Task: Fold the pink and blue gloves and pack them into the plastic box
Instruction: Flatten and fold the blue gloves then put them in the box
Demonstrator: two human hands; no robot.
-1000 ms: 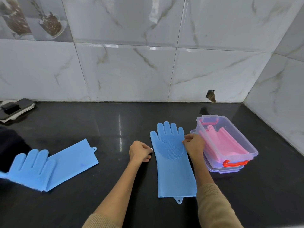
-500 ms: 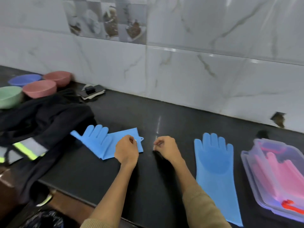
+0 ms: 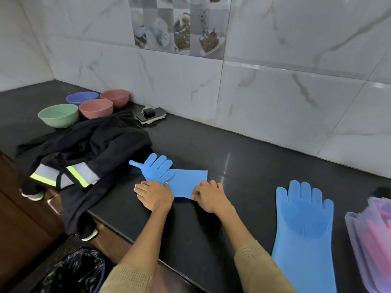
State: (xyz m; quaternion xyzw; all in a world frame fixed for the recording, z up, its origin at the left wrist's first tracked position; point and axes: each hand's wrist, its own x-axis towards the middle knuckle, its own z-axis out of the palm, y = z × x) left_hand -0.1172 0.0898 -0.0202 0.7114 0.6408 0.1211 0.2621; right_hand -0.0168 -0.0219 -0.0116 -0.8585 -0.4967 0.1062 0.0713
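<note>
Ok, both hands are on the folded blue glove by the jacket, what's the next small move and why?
Probably lift the folded blue glove and carry it right toward the plastic box. The left hand and right hand both pinch its near edge, it already lies doubled over, and pink gloves sit in the box. The flat blue glove remains unfolded.

Both forearms are bare from wrist to near the elbow, with tan knitted sleeves pushed up. The left hand (image 3: pixel 155 195) and right hand (image 3: pixel 211 196) are bare, without rings, watch or bracelet; fingernails are short.
</note>
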